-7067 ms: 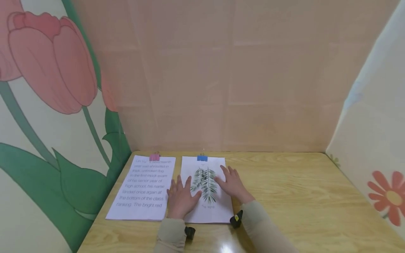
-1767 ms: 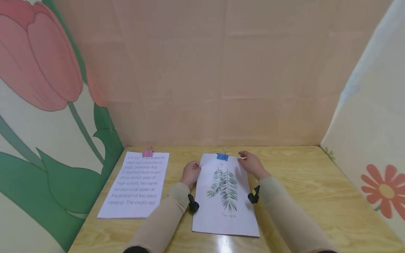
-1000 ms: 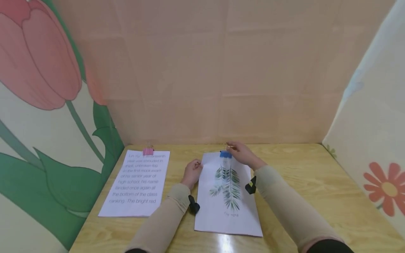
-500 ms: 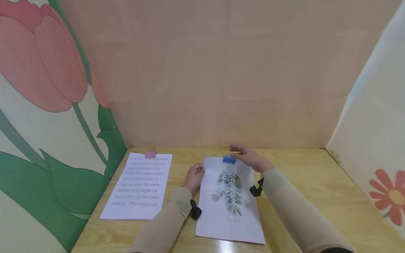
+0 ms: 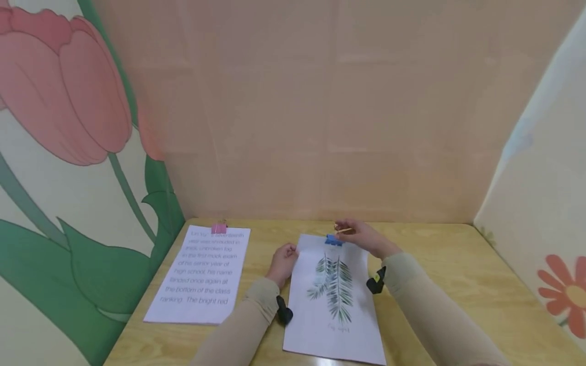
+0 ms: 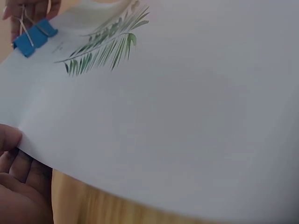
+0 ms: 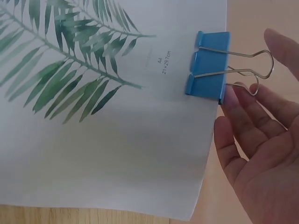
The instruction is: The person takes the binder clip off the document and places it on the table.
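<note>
A stack of white paper [image 5: 316, 325] printed with green palm fronds lies tilted slightly on the table, a blue binder clip [image 5: 333, 240] at its far edge. My left hand [image 5: 283, 262] pinches the stack's left edge near the far corner; in the left wrist view, the thumb [image 6: 8, 137] is on top, with curled fingers beneath. At the clip is my right hand [image 5: 366, 238]. The right wrist view shows its thumb [image 7: 282, 49] apart from the wire handles [image 7: 268, 65] and its loosely bent fingers [image 7: 247, 116] behind the clip, reaching under the paper edge.
Left of it lies a second paper stack [image 5: 197, 279] with large printed text, held by a pink binder clip [image 5: 218, 228]. A pinkish cloth wall [image 5: 293, 127] rises behind the wooden table [image 5: 435, 284]. Side walls carry painted flowers [image 5: 572, 295].
Both hands lay spread on the palm sheet earlier. The stack has shifted right and toward me. The left hand has taken its left edge; the right has moved from the right corner to the clip.
</note>
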Tool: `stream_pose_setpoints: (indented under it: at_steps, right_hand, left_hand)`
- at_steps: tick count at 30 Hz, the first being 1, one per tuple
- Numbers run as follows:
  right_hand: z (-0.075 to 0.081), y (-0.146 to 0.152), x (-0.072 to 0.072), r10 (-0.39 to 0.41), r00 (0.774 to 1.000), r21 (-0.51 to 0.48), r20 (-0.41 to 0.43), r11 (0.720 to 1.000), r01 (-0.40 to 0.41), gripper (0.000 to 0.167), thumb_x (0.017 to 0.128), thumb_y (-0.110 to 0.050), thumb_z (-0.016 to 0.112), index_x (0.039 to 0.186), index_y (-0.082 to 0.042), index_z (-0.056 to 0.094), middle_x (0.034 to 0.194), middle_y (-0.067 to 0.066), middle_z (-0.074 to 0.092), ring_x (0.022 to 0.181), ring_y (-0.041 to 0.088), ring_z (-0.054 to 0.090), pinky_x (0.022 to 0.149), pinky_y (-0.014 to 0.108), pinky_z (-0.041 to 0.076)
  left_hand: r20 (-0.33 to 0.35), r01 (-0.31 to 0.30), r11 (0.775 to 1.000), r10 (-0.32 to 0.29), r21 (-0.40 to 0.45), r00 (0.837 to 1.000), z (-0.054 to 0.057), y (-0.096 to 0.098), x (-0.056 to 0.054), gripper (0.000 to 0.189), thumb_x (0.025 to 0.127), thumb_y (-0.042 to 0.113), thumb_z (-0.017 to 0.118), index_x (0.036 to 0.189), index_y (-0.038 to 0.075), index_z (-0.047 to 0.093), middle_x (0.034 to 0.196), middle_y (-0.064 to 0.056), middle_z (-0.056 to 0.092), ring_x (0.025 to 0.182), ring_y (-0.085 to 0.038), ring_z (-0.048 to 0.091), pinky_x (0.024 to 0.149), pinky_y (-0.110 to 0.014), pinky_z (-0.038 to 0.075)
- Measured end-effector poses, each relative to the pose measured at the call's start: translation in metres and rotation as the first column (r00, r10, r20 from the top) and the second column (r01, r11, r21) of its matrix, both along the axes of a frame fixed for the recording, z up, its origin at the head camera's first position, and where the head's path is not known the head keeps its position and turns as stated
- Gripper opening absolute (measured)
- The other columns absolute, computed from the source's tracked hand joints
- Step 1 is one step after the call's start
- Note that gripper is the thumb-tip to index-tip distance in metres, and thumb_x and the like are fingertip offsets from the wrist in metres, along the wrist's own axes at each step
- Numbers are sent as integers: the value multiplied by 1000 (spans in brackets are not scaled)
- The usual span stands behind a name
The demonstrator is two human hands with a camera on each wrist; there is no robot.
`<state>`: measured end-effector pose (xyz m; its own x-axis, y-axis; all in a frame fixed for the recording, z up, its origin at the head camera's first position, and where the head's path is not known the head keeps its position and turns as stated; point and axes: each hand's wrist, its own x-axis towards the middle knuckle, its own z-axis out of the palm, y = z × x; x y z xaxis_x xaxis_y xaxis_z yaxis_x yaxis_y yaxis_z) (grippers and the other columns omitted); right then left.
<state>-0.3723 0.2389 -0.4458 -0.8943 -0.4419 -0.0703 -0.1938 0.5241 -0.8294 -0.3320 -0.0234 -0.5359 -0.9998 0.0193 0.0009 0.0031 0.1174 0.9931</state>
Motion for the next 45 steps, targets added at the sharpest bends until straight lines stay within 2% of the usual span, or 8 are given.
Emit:
stream_pose_setpoints:
  at_steps: [3, 8, 13, 20, 28, 39, 45]
  right_hand:
    - [-3, 2, 3, 26, 1000, -8, -11, 1000, -26, 64, 103, -23, 66, 153, 7, 39, 149, 27, 48, 135, 45, 48, 111, 61, 37]
    - [-2, 1, 2, -5, 999, -13, -33, 1000, 4, 64, 103, -22, 67, 152, 7, 40, 147, 27, 50, 134, 45, 50, 111, 61, 37]
    - [-1, -1, -6, -51, 998, -9, -38, 999, 51, 61, 100, -25, 70, 145, 9, 47, 138, 24, 57, 128, 40, 55, 110, 59, 39]
    - [-3, -3, -12, -39, 998, -47, -43, 998, 37, 52, 100, -17, 70, 136, 14, 50, 128, 26, 62, 120, 38, 59, 105, 52, 46]
    - [-4, -3, -10, -75, 996, -10, -55, 997, 74, 46, 100, -19, 71, 132, 10, 55, 123, 20, 65, 117, 35, 62, 103, 51, 47]
    - [-2, -2, -8, -106, 992, 31, -68, 994, 109, 42, 99, -25, 72, 127, 4, 59, 120, 16, 66, 116, 34, 63, 103, 53, 47]
    - [-5, 2, -10, -170, 981, 38, -93, 984, 174, 36, 101, -29, 69, 122, -1, 62, 115, 13, 66, 114, 33, 61, 100, 52, 47]
  left_hand:
    - [5, -7, 1000, 7, 3, 1000, -3, 2, 2, 7, 102, 1, 56, 97, -2, 61, 80, -1, 56, 69, -14, 49, 64, -27, 41]
    - [1, -14, 1000, 14, 8, 1000, -4, 5, 3, 7, 102, 1, 56, 95, 0, 60, 76, 1, 52, 67, -13, 47, 63, -26, 41]
    - [-1, -23, 1000, 23, 19, 1000, -3, 9, 3, 8, 101, -1, 56, 93, 0, 60, 71, 2, 48, 62, -12, 44, 60, -25, 38]
    - [8, -34, 999, 34, 30, 999, -3, 14, 5, 7, 99, -2, 56, 93, -2, 60, 69, 3, 47, 62, -11, 44, 59, -25, 38]
    - [8, -32, 999, 31, 22, 999, -4, 16, 8, 7, 99, -2, 56, 94, -2, 60, 71, 3, 48, 64, -11, 45, 61, -25, 38]
    - [10, -31, 999, 31, -9, 999, -7, 17, 4, 8, 99, -1, 57, 92, 0, 60, 69, 3, 46, 63, -11, 44, 60, -26, 38]
    - [32, -39, 999, 39, -10, 999, -6, 19, 5, 6, 99, -2, 56, 95, -1, 60, 72, 1, 50, 66, -13, 47, 62, -26, 39]
